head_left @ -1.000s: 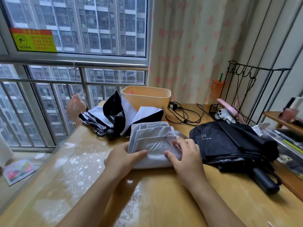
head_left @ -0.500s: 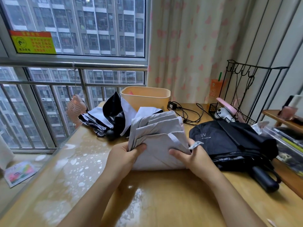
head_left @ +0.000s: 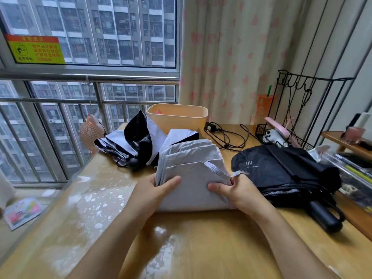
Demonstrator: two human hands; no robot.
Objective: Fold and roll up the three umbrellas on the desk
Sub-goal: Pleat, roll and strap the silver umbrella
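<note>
A pale grey umbrella [head_left: 191,172] lies on the desk in front of me, its panels stacked flat and tilted up toward me. My left hand [head_left: 153,190] grips its left edge, thumb on top of the folds. My right hand [head_left: 235,190] holds the right edge, thumb on the fabric, with the grey closing strap [head_left: 219,171] running over to its fingers. Behind and to the left sits a loose black-and-white umbrella [head_left: 138,146]. At the right lies a black umbrella [head_left: 285,174] marked UV, its black handle [head_left: 324,216] pointing toward me.
A peach plastic bin [head_left: 177,117] stands at the back of the wooden desk [head_left: 201,248]. Black cables and a charger [head_left: 223,135] lie beside it. A black wire rack [head_left: 302,109] and a cluttered shelf fill the right side; a small pink fan [head_left: 88,131] is by the window railing.
The grey umbrella's stacked panels have been lifted from flat on the desk to tilted up. My right hand shifted from pressing on top to holding the right edge by the strap.
</note>
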